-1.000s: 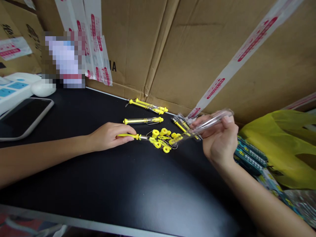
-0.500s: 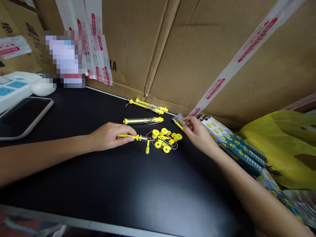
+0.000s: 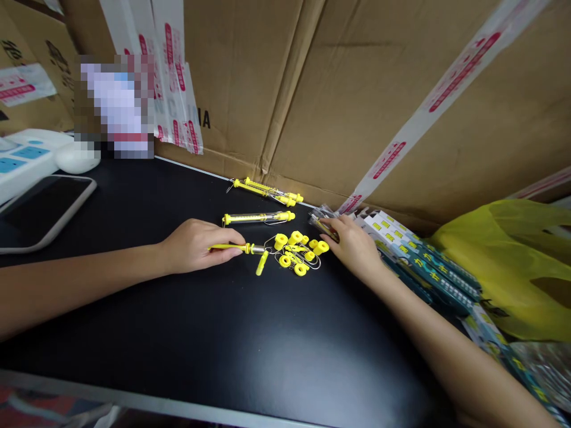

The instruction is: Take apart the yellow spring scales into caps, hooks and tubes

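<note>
My left hand [image 3: 194, 246] pinches the yellow rod of a spring scale [image 3: 229, 246], which points right. At its tip are a short metal spring and a dangling yellow end piece [image 3: 262, 263]. My right hand [image 3: 354, 244] is closed at a small pile of clear plastic tubes [image 3: 323, 214], its fingers on a tube and partly hiding it. Between my hands lies a heap of yellow caps and rings [image 3: 300, 270] with wire hooks. Behind it rests an assembled spring scale [image 3: 259, 218], and farther back several more lie by the cardboard [image 3: 267, 193].
White and green printed boxes [image 3: 428, 264] line the right side beside a yellow plastic bag [image 3: 504, 261]. On the left are a phone [image 3: 44, 211] and a white power strip [image 3: 27, 154]. Large taped cardboard [image 3: 370, 77] walls the back of the black table [image 3: 223, 345].
My right hand has shifted slightly, its fingers now lower over the tubes. The end piece hanging from the rod has swung left. My left hand stays nearly still.
</note>
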Demonstrator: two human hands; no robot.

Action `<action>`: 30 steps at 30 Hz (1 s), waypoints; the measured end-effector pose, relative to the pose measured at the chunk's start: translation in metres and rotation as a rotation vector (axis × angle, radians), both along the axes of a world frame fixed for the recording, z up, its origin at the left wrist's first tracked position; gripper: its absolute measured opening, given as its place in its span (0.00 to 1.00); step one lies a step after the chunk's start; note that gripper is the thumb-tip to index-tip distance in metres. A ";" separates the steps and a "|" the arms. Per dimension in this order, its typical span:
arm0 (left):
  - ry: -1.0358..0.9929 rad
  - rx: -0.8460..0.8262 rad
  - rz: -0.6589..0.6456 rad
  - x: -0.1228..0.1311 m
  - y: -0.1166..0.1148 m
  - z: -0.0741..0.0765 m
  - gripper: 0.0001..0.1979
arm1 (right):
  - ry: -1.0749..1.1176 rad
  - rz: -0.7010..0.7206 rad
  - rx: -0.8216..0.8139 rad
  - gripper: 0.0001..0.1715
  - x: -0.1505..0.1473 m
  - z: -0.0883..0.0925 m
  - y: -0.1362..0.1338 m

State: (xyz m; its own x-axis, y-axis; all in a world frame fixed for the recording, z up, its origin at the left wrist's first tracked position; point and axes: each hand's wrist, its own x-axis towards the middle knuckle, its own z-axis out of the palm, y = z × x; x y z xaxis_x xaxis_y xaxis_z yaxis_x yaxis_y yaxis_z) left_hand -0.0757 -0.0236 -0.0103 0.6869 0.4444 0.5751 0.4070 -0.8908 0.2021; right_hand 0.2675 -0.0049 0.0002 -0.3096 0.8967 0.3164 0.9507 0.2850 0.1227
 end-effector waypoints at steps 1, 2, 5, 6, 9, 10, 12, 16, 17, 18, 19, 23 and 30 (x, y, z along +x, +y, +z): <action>-0.002 0.002 -0.006 0.000 0.000 0.000 0.09 | 0.008 0.000 0.009 0.16 0.000 0.000 0.000; -0.003 -0.001 -0.011 0.000 0.000 0.001 0.09 | 0.016 0.001 0.019 0.15 0.000 0.000 0.001; 0.012 -0.015 -0.028 0.001 -0.001 0.003 0.08 | 0.018 0.003 0.043 0.11 0.001 -0.001 0.002; 0.019 -0.014 -0.031 0.001 -0.002 0.004 0.08 | 0.011 0.004 0.052 0.10 0.002 -0.001 0.002; 0.045 0.012 -0.039 0.003 -0.003 0.006 0.09 | -0.010 0.022 0.081 0.10 0.003 -0.002 0.003; 0.058 0.024 -0.042 0.003 -0.004 0.006 0.10 | -0.013 0.030 0.088 0.11 0.003 -0.002 0.003; 0.086 0.041 -0.046 0.005 -0.006 0.007 0.10 | -0.015 0.038 0.095 0.11 0.003 -0.004 0.003; 0.094 0.047 -0.021 0.008 -0.010 0.008 0.09 | -0.006 0.040 0.106 0.11 0.004 -0.004 0.004; 0.090 0.040 -0.012 0.009 -0.011 0.009 0.08 | 0.005 0.043 0.110 0.12 0.004 -0.003 0.004; 0.086 0.028 -0.003 0.009 -0.012 0.010 0.08 | 0.024 0.049 0.117 0.12 0.003 -0.001 0.004; 0.085 0.011 0.005 0.010 -0.012 0.010 0.07 | 0.050 0.055 0.127 0.13 0.002 0.002 0.003; 0.086 -0.037 0.020 0.011 -0.014 0.011 0.06 | 0.210 0.106 0.179 0.12 -0.010 0.018 -0.011; 0.100 -0.093 -0.015 0.012 -0.020 0.010 0.08 | 0.436 0.495 -0.139 0.09 -0.058 0.022 -0.072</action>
State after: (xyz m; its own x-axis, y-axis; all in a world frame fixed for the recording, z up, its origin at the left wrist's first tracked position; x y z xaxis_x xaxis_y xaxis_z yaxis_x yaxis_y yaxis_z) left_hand -0.0635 -0.0441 0.0002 0.7457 0.4818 0.4602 0.4157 -0.8762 0.2437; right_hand 0.2095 -0.0764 0.0218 -0.5644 0.7236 0.3973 0.6583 0.6850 -0.3122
